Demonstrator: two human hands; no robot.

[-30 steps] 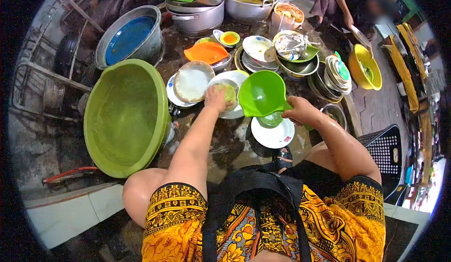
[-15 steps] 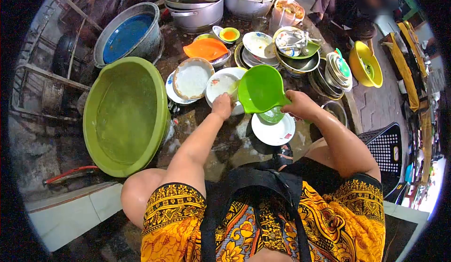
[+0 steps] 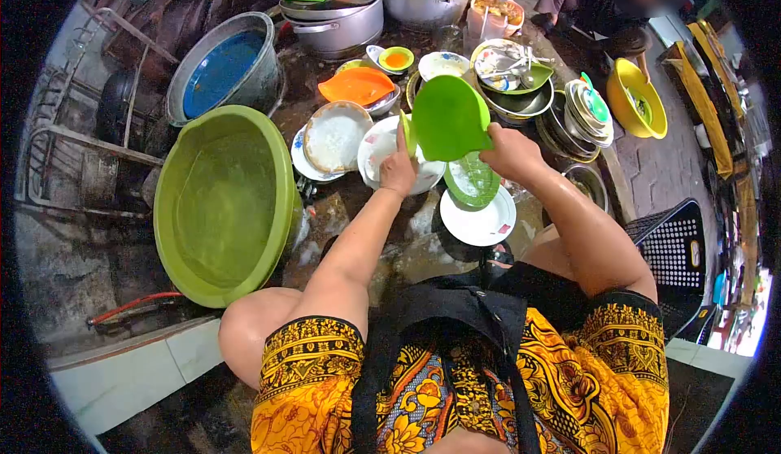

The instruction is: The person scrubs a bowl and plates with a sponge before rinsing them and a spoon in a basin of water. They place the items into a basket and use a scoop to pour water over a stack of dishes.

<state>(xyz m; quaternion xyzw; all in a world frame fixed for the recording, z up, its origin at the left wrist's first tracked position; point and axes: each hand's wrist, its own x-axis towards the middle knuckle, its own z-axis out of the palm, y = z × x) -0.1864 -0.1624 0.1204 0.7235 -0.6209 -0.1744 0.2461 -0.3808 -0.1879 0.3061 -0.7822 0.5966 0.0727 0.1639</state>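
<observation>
My right hand [image 3: 512, 154] grips a bright green leaf-shaped plate [image 3: 449, 119] by its stem end, tilted up over the dishes. At its left edge, my left hand [image 3: 399, 165] holds a yellow-green sponge [image 3: 410, 135], partly hidden by the fingers. Below the held plate, a soapy green plate [image 3: 473, 184] overlaps a white plate [image 3: 478, 222] on the wet floor. A sudsy white plate [image 3: 376, 146] lies behind my left hand. Left of it sits a brown-rimmed plate [image 3: 336, 137] on another plate.
A big olive basin [image 3: 224, 210] with cloudy water stands left. Beyond are an orange leaf-shaped plate [image 3: 356, 86], stacked bowls [image 3: 587, 112], cutlery and large pots [image 3: 338, 35]. A black crate [image 3: 671, 246] is at right. Another person sits at the far right near a yellow basin [image 3: 637, 98].
Both hands have risen, and the green leaf-shaped plate has moved up and slightly left. My left fingers now point upward beside its edge. More of the soapy green plate below shows.
</observation>
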